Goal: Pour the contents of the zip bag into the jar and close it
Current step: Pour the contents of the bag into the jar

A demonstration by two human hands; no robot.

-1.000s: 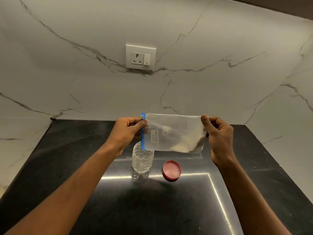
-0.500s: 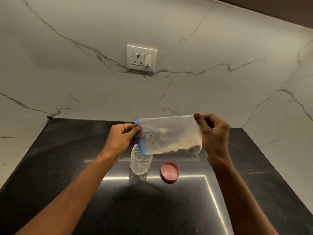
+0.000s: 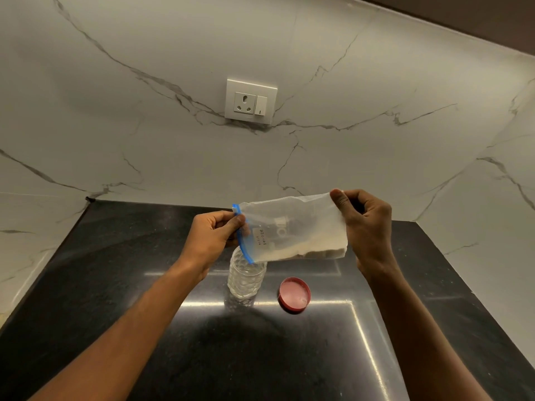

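A clear zip bag point(image 3: 292, 230) with a blue zip strip hangs sideways above the counter, pale powder lying along its lower edge. My left hand point(image 3: 212, 237) pinches the blue zip end. My right hand point(image 3: 366, 224) pinches the bag's closed end, held higher. The zip end's lower corner sits just over the mouth of a clear dimpled jar point(image 3: 246, 277), which stands upright and uncapped. Its red lid point(image 3: 294, 295) lies on the counter to the jar's right, inner side up.
The black polished counter point(image 3: 115, 285) runs from a white marble back wall to my body, with a marble side wall at the right. A white socket and switch plate point(image 3: 251, 101) is on the back wall.
My right hand has lifted the bag's closed end, tilting the bag down towards the jar. The zip end has sunk closer to the jar mouth and the powder has spread along the lower edge.
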